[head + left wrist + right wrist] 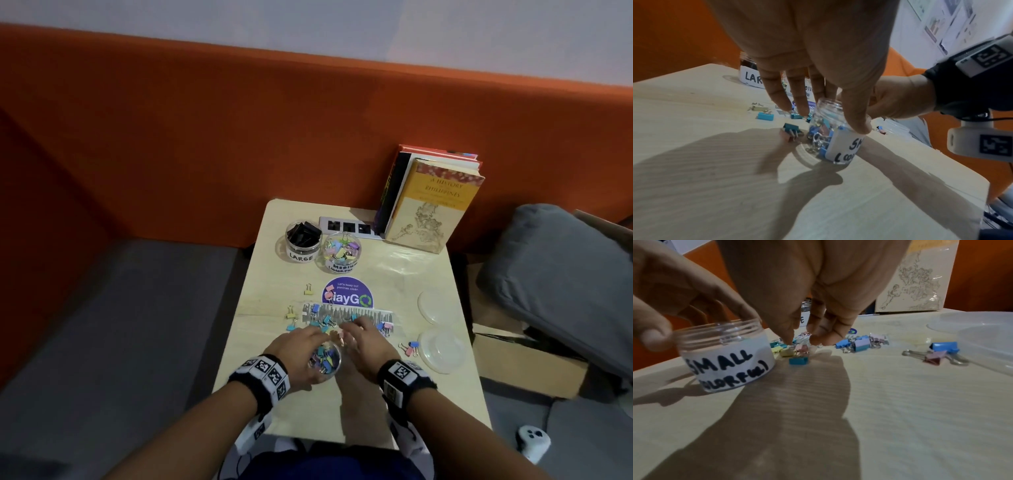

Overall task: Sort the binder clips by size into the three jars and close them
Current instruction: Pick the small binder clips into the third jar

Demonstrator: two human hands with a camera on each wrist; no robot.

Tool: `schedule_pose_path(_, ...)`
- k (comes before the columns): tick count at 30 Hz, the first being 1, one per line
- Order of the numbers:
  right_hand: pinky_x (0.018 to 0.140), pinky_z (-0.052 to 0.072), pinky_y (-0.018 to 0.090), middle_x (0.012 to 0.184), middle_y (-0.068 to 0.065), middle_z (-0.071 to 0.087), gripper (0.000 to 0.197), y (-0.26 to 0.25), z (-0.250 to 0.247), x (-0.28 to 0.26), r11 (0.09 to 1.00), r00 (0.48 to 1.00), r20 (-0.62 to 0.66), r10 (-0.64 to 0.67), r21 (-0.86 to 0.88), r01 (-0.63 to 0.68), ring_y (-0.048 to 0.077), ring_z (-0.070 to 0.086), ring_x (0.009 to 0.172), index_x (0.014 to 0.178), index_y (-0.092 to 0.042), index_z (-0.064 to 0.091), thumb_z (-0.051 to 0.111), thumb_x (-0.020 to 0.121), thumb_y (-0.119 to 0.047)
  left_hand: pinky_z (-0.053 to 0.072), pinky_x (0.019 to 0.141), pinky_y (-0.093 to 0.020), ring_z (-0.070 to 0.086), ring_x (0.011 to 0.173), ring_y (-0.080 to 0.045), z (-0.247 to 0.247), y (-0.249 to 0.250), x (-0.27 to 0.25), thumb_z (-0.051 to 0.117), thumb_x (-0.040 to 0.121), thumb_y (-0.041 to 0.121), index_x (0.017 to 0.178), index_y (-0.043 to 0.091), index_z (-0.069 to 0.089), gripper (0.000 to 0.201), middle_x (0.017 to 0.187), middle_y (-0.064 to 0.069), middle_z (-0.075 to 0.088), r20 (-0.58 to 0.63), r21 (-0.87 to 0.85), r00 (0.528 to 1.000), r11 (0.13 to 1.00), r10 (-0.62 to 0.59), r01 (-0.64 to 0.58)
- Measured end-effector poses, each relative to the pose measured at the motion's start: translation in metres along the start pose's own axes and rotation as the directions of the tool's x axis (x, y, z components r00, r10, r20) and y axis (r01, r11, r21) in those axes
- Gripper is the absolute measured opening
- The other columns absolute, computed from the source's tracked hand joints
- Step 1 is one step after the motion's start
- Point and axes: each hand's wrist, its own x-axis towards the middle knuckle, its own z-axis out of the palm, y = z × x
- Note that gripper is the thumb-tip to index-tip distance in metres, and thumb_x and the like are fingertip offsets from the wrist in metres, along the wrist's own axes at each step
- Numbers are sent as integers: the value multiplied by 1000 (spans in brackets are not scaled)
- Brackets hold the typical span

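Observation:
My left hand [301, 344] grips the open clear jar labelled SMALL [725, 356], part full of coloured clips [323, 359], thumb on its near side [858, 125] and fingers round the far side. Right beside the jar, my right hand [803, 342] reaches down and pinches a small pink clip [802, 348] among yellow and teal ones [798, 361]. Several loose coloured clips [325, 320] lie across the table's middle. The open LARGE jar [303, 240] holds black clips; the open MEDIUM jar [340, 251] holds pastel ones.
Two clear lids [433, 305] [442, 349] lie at the table's right edge, with a blue and a pink clip [939, 352] beside the nearer lid. Books [428, 202] and a power strip [349, 228] stand at the back. A round sticker [347, 294] marks the tabletop.

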Motion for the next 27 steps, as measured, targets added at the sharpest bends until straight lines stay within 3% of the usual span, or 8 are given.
schedule_pose_path(4,91,53,39,119,7,54,29,6,6,17,993,996,58,-70,-94,75,25,60,100,119,-19,67,58,93,-30,45,102,-36,49,125,-22,-3,5,1,77,78,43,141,26,46,73,142,3,47,-1,2,999,999,-50,50)
schedule_pose_path(8,81,45,25,109,6,53,31,8,5,22,993,997,60,-57,-104,63,19,51,83,106,-10,67,49,99,-33,44,105,-38,47,128,-22,-3,8,-2,74,80,45,144,26,44,73,146,4,44,4,13,994,994,-107,107)
schedule_pose_path(13,79,45,28,112,10,57,22,24,-5,27,991,991,134,-14,-127,31,24,59,91,109,-8,65,49,98,-19,41,109,-37,45,131,-21,-4,17,2,73,83,44,147,25,43,73,147,2,44,9,10,983,983,-183,182)
schedule_pose_path(15,74,43,25,106,9,63,16,30,-13,26,994,990,144,2,-110,14,20,57,85,100,-10,67,52,95,-17,40,110,-37,44,132,-21,-2,23,5,72,84,44,148,25,43,73,147,2,44,12,6,978,978,-206,206)
schedule_pose_path(18,60,41,18,81,1,68,14,35,-26,22,1000,997,80,16,8,-17,14,58,69,79,-16,67,61,87,-25,39,110,-35,44,132,-20,0,29,9,74,83,42,148,26,43,74,147,2,44,15,-24,970,970,-243,243)
schedule_pose_path(20,57,42,13,71,-6,65,10,34,-35,20,993,999,39,-9,120,4,4,55,61,78,-17,69,66,83,-25,42,107,-35,47,129,-20,0,31,10,78,79,40,146,26,45,76,143,2,47,22,-35,963,963,-267,267)
schedule_pose_path(24,58,44,8,69,-13,63,6,20,-43,18,936,983,98,-154,333,114,-5,57,59,83,-17,68,74,81,-17,50,94,-35,55,114,-20,0,34,10,84,70,39,133,35,57,68,123,6,57,14,-81,945,941,-327,327)
schedule_pose_path(27,62,46,9,77,-10,68,8,12,-37,16,924,960,156,-232,345,167,-2,61,67,88,-17,72,76,81,-18,52,85,-34,59,105,-19,1,37,10,86,66,38,117,33,63,56,112,8,59,22,-103,930,924,-367,367)
